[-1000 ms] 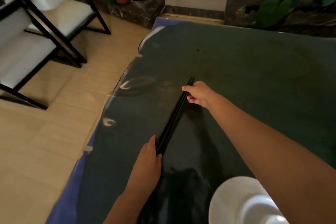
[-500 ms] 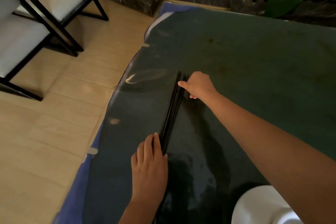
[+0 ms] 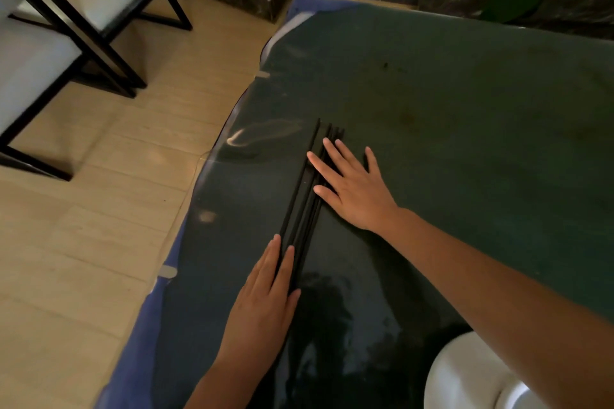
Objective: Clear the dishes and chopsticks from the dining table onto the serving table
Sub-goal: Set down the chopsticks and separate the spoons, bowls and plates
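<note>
- Left hand (image 3: pixel 262 305): flat, fingers straight and together, palm down on the near end of the chopsticks (image 3: pixel 307 196). Gripping nothing.
- Right hand (image 3: pixel 355 189): also flat and spread, palm down, fingers laid across the far part of the bundle. No grip either.
- Chopsticks: several black sticks lying side by side between the two hands on the dark glossy table (image 3: pixel 465 116), far tips poking out just beyond the right fingertips. One stick sits slightly apart on the left side of the bundle.
- White dish (image 3: pixel 465 375): under the right forearm, near the lower edge of view, partly hidden by the arm. Resting on the same table.
- Which table this is cannot be told from the view alone; judging by flat, releasing hands, it looks like the sticks are being laid down and evened out rather than gathered.
- Progress, as a judgement: chopsticks and one dish sit together here; whether more items wait elsewhere is out of view.
- Beyond the left hand: tan floor, white-cushioned chairs (image 3: pixel 50 26) with black frames.
- Writing, labels, brands: none readable anywhere.
</note>
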Motion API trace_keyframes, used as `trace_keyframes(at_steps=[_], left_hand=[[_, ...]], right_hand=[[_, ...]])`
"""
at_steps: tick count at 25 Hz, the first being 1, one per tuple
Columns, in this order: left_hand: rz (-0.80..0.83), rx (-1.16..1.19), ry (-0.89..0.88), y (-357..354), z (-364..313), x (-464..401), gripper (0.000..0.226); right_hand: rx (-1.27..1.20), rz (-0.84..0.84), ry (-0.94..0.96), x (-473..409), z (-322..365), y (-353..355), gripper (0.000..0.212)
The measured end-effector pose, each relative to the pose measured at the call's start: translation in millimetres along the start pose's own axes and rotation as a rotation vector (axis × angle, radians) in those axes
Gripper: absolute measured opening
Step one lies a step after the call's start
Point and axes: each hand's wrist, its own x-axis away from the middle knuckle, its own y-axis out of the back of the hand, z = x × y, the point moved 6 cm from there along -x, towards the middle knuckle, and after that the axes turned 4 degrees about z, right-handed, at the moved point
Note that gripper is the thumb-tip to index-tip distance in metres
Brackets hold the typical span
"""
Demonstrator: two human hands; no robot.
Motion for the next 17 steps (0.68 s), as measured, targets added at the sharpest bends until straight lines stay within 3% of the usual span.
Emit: trace_keyframes(at_steps=[8,17], left_hand=[[-0.07,0.084,-0.036,5,-1,2,0.064],[-0.142,0.108,-0.103,3,-2,-2,0.045]], right_hand=[[-0.044,0.047,0.029,-5,3,-1,0.062],[0.005,-0.019,0.04,-1,11,-1,0.064]])
